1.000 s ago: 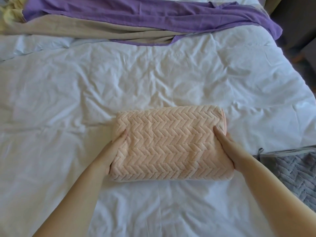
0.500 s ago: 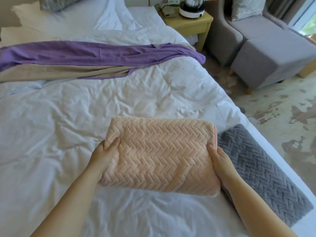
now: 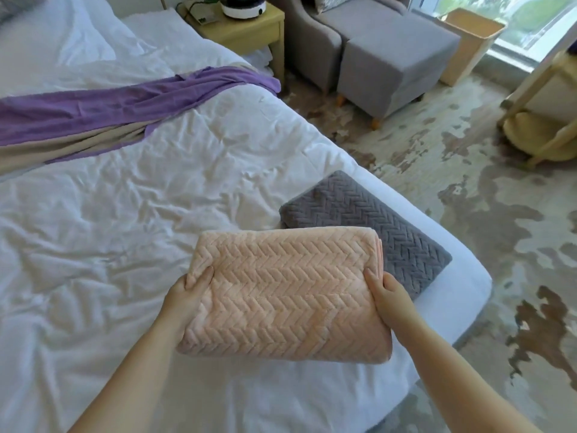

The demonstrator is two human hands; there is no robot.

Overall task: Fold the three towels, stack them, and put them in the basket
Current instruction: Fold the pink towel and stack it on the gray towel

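Note:
A folded peach towel (image 3: 287, 295) with a herringbone weave is lifted off the white bed (image 3: 125, 232). My left hand (image 3: 187, 292) grips its left end, thumb on top. My right hand (image 3: 388, 295) grips its right end the same way. Just right of it, a folded grey towel (image 3: 368, 223) lies flat near the bed's right edge, partly covered by the peach one. A purple towel (image 3: 125, 107) lies unfolded and stretched across the far side of the bed, over a beige cloth (image 3: 71, 145).
Right of the bed, a patterned carpet (image 3: 468, 189) covers the floor. A grey armchair and footstool (image 3: 393, 54) stand at the back beside a wooden nightstand (image 3: 249, 29). A light wooden bin (image 3: 471, 39) sits by the window, a yellow rack (image 3: 543, 126) at far right.
Both hands have lifted the peach towel off the bed and carried it right, so it now overlaps the grey towel. The view has swung right, bringing the floor and furniture into sight.

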